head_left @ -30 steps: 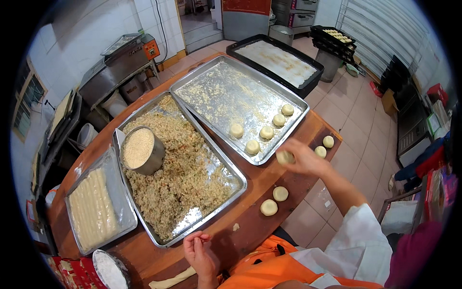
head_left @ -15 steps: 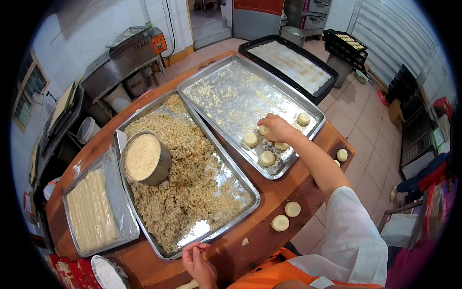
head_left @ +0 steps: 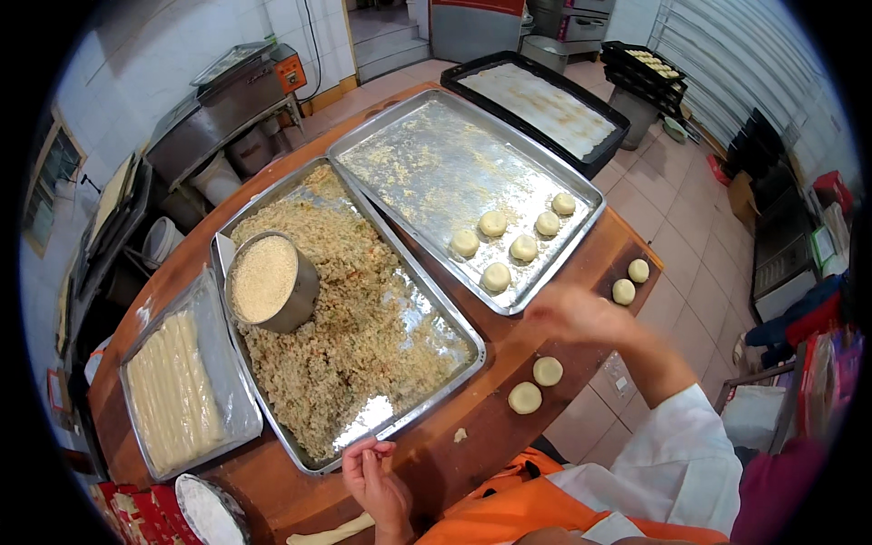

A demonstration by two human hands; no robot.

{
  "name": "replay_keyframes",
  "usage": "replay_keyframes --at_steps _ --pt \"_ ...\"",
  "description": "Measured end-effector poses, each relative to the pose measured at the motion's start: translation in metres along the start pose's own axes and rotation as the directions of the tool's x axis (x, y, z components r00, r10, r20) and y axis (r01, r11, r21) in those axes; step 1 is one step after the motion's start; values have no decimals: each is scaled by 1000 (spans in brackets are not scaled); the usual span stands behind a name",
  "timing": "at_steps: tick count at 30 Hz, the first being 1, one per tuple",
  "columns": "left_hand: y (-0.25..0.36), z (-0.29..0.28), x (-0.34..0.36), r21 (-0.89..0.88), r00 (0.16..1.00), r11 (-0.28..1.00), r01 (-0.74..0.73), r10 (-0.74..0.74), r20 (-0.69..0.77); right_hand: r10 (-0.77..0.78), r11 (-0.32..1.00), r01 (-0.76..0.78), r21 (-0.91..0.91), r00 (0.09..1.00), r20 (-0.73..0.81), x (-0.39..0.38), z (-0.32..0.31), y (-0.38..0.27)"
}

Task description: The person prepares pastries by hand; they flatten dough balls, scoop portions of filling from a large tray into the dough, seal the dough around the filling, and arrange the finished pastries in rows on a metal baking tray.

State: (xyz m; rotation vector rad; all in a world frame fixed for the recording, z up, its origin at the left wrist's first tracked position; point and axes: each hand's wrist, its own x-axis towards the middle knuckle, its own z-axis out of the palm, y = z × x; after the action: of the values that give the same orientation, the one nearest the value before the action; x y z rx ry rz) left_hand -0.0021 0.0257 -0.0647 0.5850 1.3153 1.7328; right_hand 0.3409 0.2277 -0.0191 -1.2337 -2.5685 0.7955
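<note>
Dough rounds (head_left: 496, 277), pale and flattened, lie up and to the right of the left fingers, six of them in a steel sheet pan (head_left: 436, 204). Farthest left of those fingers, long dough ropes (head_left: 173, 391) lie under plastic in a shallow tray (head_left: 240, 411); lower down, still on their left, stands a bowl of white flour (head_left: 209, 509). Above the fingertips, a steel canister (head_left: 298, 295) of pale granules stands in a tray (head_left: 371, 413) of crumbly filling (head_left: 313, 381). The left hand (head_left: 375, 481) has its fingers curled closed, thumb against them, just beside that tray's near rim. Right of them sits a dough scrap (head_left: 460, 435) on the wooden table (head_left: 436, 477). Two rounds lie below the right hand's (head_left: 581, 316) fingers, which are motion-blurred beside the pan's near corner; whether they grip anything, I cannot tell. Two more lie to their right, near the table edge.
</note>
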Motion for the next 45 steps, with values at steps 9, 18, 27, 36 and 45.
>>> replay_keyframes --at_steps 9,18,27,36,45 --pt "13 5 -20 18 995 1000 -24 23 93 124 965 -97 -243 987 97 -67 66 -43" --pt "3 1 -23 40 998 999 19 -22 57 -57 994 70 80 986 -154 -36 28 -3" --pt "11 6 4 708 902 560 -429 227 367 160 962 -233 -146 907 -388 111 -53 136" --pt "7 27 18 277 978 941 196 -166 -127 115 962 -175 -211 957 -268 141 -50 165" --pt "12 40 20 326 973 922 208 -162 -164 109 949 -158 -272 976 -188 150 -42 169"
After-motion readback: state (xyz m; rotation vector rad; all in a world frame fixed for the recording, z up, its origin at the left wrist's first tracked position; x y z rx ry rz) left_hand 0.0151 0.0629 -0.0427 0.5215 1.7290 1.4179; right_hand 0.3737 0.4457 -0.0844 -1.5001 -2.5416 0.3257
